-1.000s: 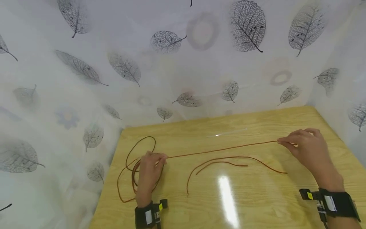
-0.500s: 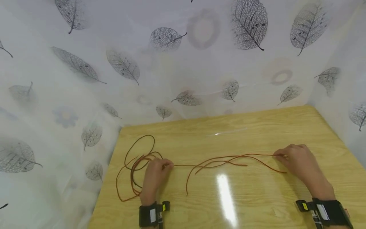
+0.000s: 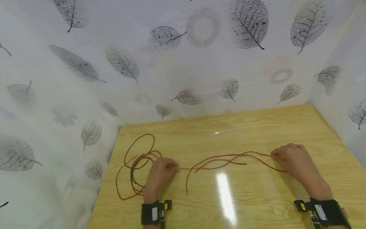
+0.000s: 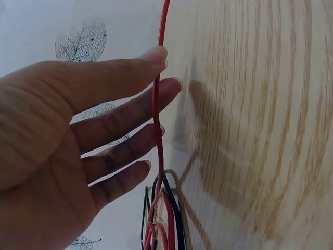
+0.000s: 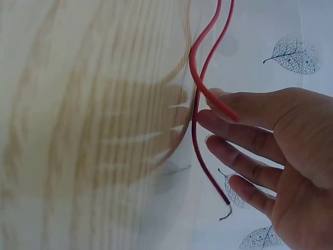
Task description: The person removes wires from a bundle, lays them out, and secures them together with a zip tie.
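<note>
A length of red electrical wire (image 3: 211, 168) spans between my two hands, low over the table and slightly curved. My left hand (image 3: 160, 176) pinches it near its left end; in the left wrist view the wire (image 4: 157, 104) passes behind the thumb and across the fingers. At its right end my right hand (image 3: 295, 165) pinches it between thumb and fingers. The right wrist view shows a wire with a bare metal tip (image 5: 225, 213) at the fingertips, and another red wire end (image 5: 229, 112) crossing before the thumb. Two shorter red wires (image 3: 218, 156) lie beneath, crossed by the held one.
A loose coil of red and dark wire (image 3: 132, 173) lies beside my left hand. The wood-patterned table (image 3: 257, 197) meets a leaf-printed sheet (image 3: 200, 73) at the back and both sides. A thin clear strip (image 3: 226, 131) lies toward the back.
Both hands have come down toward the table and closer together, left moving right, right moving left. The held wire has gone from taut to slack and now crosses the two lying wires.
</note>
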Available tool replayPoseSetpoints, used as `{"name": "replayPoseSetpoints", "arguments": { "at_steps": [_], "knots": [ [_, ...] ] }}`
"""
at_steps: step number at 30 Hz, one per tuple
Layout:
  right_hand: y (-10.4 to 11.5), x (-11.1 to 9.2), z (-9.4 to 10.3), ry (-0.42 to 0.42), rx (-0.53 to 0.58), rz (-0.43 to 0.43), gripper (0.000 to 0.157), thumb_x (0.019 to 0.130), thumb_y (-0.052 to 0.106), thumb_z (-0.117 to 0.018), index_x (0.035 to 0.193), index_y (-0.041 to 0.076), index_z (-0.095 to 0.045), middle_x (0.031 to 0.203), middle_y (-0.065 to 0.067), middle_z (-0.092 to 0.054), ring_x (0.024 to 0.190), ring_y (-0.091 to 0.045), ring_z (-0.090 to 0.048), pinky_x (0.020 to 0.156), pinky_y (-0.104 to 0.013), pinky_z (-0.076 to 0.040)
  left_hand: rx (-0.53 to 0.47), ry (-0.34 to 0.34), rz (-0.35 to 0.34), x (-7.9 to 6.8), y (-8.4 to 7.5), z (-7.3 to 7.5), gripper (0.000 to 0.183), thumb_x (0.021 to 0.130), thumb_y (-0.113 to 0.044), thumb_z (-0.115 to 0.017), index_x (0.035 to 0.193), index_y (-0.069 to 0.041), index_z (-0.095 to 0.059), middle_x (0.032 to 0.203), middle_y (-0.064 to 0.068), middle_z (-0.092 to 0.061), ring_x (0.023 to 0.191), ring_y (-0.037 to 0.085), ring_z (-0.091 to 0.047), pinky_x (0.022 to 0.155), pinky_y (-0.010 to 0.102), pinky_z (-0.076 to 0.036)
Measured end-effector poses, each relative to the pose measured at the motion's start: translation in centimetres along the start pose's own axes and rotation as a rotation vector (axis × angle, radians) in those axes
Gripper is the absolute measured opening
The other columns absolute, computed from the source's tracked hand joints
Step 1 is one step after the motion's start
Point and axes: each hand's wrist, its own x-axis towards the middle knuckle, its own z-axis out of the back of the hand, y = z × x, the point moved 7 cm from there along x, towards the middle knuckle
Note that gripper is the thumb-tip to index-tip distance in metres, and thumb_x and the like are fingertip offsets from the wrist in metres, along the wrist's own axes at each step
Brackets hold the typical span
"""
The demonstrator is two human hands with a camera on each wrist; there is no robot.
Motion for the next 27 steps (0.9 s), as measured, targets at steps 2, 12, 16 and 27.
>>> {"name": "replayPoseSetpoints", "arguments": {
  "at_steps": [2, 12, 16, 27],
  "knots": [
    [0.5, 0.3, 0.0, -0.02, -0.001, 0.017, 0.016, 0.069, 0.01, -0.083, 0.085, 0.01, -0.079, 0.079, -0.009, -0.075, 0.08, -0.037, -0.065, 0.073, -0.061, -0.042, 0.001, 0.002, -0.022, 0.0, -0.2, 0.0, 0.012, 0.078, -0.014, -0.082, 0.089, -0.014, -0.077, 0.085, -0.002, -0.075, 0.079, 0.015, -0.066, 0.073, 0.036, -0.054],
    [4.8, 2.7, 0.9, -0.116, 0.073, 0.124, 0.017, 0.069, 0.01, -0.083, 0.086, 0.009, -0.079, 0.08, -0.009, -0.074, 0.083, -0.032, -0.062, 0.075, -0.057, -0.044, 0.011, -0.088, 0.065, -0.1, 0.8, 1.8, 0.008, 0.086, -0.016, -0.075, 0.092, -0.014, -0.079, 0.089, -0.004, -0.073, 0.081, 0.015, -0.063, 0.074, 0.039, -0.053],
    [7.6, 4.2, 1.0, -0.129, 0.086, 0.198, 0.017, 0.069, 0.009, -0.083, 0.086, 0.01, -0.079, 0.081, -0.006, -0.074, 0.082, -0.029, -0.062, 0.073, -0.053, -0.046, 0.047, -0.158, 0.167, -0.7, 2.0, 3.2, 0.007, 0.086, -0.013, -0.075, 0.091, -0.012, -0.078, 0.088, -0.001, -0.072, 0.078, 0.016, -0.062, 0.067, 0.039, -0.053],
    [17.7, 7.9, -1.0, -0.05, 0.211, 0.436, 0.01, 0.076, 0.012, -0.082, 0.085, 0.014, -0.078, 0.084, 0.001, -0.075, 0.085, -0.021, -0.064, 0.078, -0.044, -0.05, 0.204, -0.132, 0.375, -1.7, 4.7, 2.6, 0.014, 0.08, -0.022, -0.081, 0.088, -0.013, -0.073, 0.081, -0.001, -0.064, 0.076, 0.018, -0.058, 0.063, 0.037, -0.05]
  ]
}}
